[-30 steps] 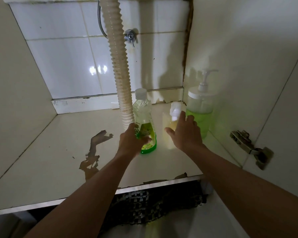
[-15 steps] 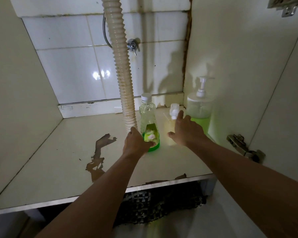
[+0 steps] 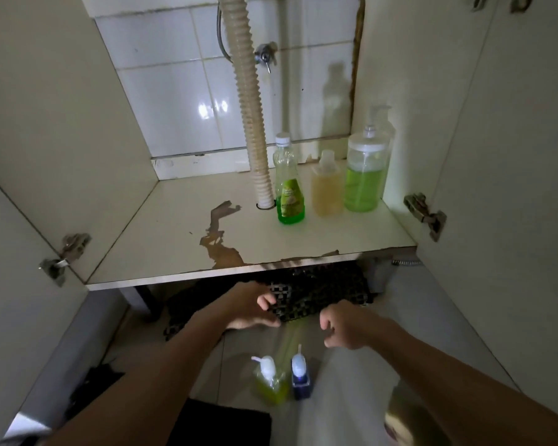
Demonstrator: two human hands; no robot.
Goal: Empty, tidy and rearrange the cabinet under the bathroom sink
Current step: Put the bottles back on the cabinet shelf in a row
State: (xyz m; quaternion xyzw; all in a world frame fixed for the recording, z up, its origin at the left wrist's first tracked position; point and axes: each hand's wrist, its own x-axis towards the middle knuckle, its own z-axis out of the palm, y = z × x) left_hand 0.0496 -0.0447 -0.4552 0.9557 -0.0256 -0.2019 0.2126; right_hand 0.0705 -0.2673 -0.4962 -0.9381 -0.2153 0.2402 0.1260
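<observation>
Three bottles stand in a row at the right back of the cabinet floor (image 3: 181,239): a green dish-soap bottle (image 3: 289,194) with a white cap, a small amber bottle (image 3: 327,188), and a large pump jar (image 3: 365,175) half full of green liquid. On the tiled floor in front stand a yellow-green pump bottle (image 3: 270,383) and a dark blue pump bottle (image 3: 300,378). My left hand (image 3: 252,305) and my right hand (image 3: 345,326) hover below the cabinet edge, above those two bottles, fingers loosely curled, holding nothing.
A ribbed drain hose (image 3: 248,101) runs down into the cabinet floor beside the green bottle. The floor's laminate is peeled brown (image 3: 219,239) near the front. A dark woven mat (image 3: 316,291) lies under the cabinet. Both doors stand open on hinges (image 3: 424,214).
Both hands have let go of the green and amber bottles and drawn back out of the cabinet to below its front edge. The view has pulled back and down.
</observation>
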